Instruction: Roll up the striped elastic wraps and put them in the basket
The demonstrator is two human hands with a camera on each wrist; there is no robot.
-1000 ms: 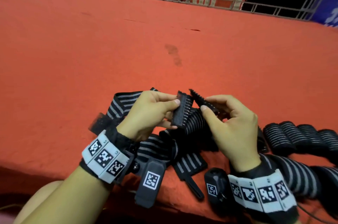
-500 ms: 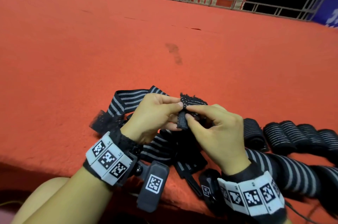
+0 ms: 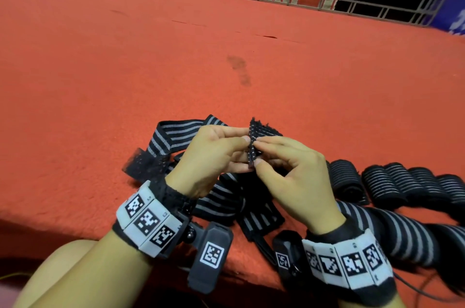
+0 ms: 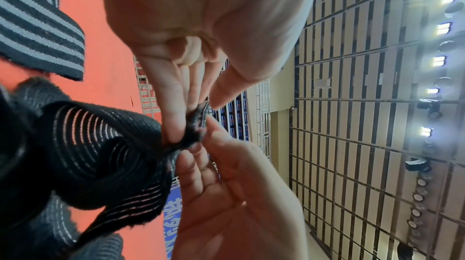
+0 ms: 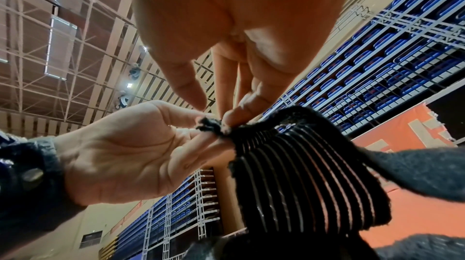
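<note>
Black-and-grey elastic sits pinched between both of my hands at the centre of the head view: the left hand (image 3: pixel 211 154) and the right hand (image 3: pixel 289 177) each clamp thumb and forefinger onto the fuzzy end tab (image 3: pixel 253 143) of the striped wrap (image 3: pixel 176 136). A second ago that end was split open, two flaps spread apart between my fingertips — now they are pressed together into one narrow folded edge, standing upright. I read that as the first fold of a new roll, so the rolling of this wrap has only just started.

From the left wrist view the pinch is plain: fingertips (image 4: pixel 176 125) squeeze the dark tab while the strap loops away to the lower left. The rest of the wrap trails off to the left of the frame and lies slack on the red tabletop (image 3: pixel 125 69), with more loose strap heaped under my wrists.

At the right edge of the head view a row of finished rolls (image 3: pixel 392 182) lies side by side on the tabletop — none in a basket, and I see no basket in any view. Loose wraps (image 3: pixel 402 234) at lower right are not yet rolled.
</note>
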